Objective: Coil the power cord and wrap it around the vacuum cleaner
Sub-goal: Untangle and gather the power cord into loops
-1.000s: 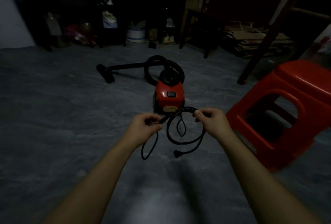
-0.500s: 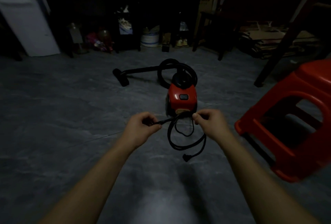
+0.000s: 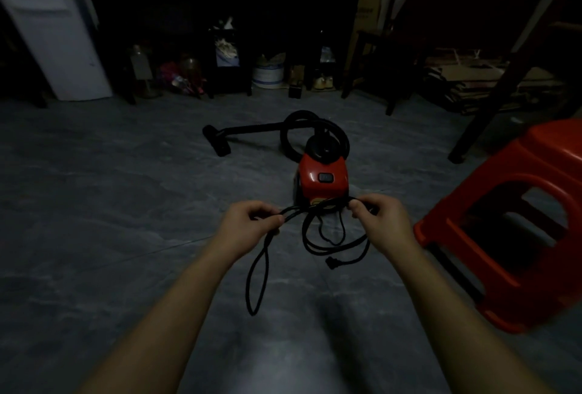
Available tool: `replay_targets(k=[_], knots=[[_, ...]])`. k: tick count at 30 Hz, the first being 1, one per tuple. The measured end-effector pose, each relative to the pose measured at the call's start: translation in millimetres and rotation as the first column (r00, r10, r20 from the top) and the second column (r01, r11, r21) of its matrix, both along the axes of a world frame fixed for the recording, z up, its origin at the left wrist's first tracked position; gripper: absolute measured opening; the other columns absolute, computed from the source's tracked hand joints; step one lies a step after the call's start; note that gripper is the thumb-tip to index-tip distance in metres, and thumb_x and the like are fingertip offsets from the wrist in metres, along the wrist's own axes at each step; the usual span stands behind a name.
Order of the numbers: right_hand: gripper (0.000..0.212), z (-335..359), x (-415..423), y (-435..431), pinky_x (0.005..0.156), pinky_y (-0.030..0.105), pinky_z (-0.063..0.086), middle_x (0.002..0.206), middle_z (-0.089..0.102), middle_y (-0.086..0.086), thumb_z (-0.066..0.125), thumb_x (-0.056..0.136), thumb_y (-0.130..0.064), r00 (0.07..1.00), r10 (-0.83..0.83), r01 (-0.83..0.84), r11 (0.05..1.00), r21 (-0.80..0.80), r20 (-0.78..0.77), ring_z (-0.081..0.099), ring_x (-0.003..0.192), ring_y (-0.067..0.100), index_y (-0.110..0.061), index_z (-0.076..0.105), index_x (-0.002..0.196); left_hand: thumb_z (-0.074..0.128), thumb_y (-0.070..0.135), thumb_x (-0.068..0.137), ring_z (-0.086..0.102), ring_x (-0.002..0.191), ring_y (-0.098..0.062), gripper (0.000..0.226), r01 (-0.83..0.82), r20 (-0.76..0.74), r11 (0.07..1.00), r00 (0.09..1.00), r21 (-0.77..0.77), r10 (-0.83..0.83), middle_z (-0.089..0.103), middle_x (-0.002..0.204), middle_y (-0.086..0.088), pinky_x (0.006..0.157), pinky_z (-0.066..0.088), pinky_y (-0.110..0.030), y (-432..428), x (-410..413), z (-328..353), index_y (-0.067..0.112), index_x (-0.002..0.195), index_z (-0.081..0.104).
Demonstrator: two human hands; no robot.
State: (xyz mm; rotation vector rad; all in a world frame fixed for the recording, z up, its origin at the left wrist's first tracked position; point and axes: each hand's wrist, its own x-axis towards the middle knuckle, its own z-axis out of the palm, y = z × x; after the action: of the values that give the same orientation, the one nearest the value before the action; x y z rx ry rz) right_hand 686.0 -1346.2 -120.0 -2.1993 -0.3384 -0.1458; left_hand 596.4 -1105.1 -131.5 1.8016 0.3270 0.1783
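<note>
Both hands work a black power cord [image 3: 303,231] in front of a red canister vacuum cleaner [image 3: 324,179] on a dimly lit floor; the left hand [image 3: 248,223] pinches the cord between thumb and curled fingers, and the right hand [image 3: 382,220] grips the gathered coils, which hang below it just in front of the vacuum cleaner; the plug [image 3: 330,263] dangles at the end of the lowest coil, clear of both hands. Compared with half a second earlier, the hands have drawn slightly farther apart, and a long narrow loop [image 3: 257,286] of cord now hangs from the left hand, where none showed then; the coil under the right hand hangs much as it did. The vacuum cleaner stands where it was, its black hose [image 3: 291,138] curling behind it and the wand running off to its left to a floor nozzle [image 3: 217,143]. The floor [image 3: 110,204] is grey tile with a marbled pattern; a red plastic stool [image 3: 519,220] sits to the right of the vacuum cleaner; beyond the vacuum cleaner, dark furniture [image 3: 220,0] lines the far wall with clutter on the floor beneath it, including a white tub [image 3: 267,75]; flattened cardboard [image 3: 472,85] lies behind and to the right of the vacuum cleaner, and a white door [image 3: 53,31] stands far to its left.
</note>
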Motion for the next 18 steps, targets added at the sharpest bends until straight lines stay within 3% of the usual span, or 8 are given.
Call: replay_targets(k=[6, 10, 18], knots=[[0.011, -13, 8, -3, 0.065, 0.023, 0.046, 0.076, 0.07, -0.009, 0.067, 0.092, -0.026, 0.998, -0.049, 0.049, 0.998, -0.031, -0.026, 0.065, 0.074, 0.006, -0.021, 0.076, 0.089, 0.074, 0.016, 0.086, 0.075, 0.073, -0.019, 0.005, -0.028, 0.007, 0.999, 1.0, 0.018, 0.028, 0.074, 0.08, -0.003, 0.062, 0.054, -0.022, 0, 3, -5, 0.016, 0.082, 0.071], [0.012, -19, 11, 1, 0.063, 0.021, 0.045, 0.078, 0.07, -0.011, 0.065, 0.093, -0.03, 0.996, -0.073, 0.069, 0.995, -0.072, -0.056, 0.064, 0.075, 0.003, -0.023, 0.075, 0.089, 0.073, 0.012, 0.087, 0.071, 0.066, -0.011, 0.005, -0.022, -0.009, 0.999, 1.0, 0.041, 0.023, 0.072, 0.08, -0.003, 0.052, 0.047, -0.011, 2, 5, -11, 0.014, 0.084, 0.07], [0.011, -21, 14, 8, 0.065, 0.023, 0.046, 0.077, 0.068, -0.012, 0.065, 0.093, -0.028, 0.995, -0.058, 0.056, 0.998, -0.018, -0.082, 0.065, 0.076, 0.006, -0.023, 0.073, 0.088, 0.07, 0.017, 0.09, 0.07, 0.071, -0.004, 0.005, 0.017, 0.007, 1.0, 1.0, 0.008, -0.017, 0.075, 0.084, -0.006, 0.057, 0.046, -0.007, 7, 7, -15, 0.015, 0.086, 0.074]])
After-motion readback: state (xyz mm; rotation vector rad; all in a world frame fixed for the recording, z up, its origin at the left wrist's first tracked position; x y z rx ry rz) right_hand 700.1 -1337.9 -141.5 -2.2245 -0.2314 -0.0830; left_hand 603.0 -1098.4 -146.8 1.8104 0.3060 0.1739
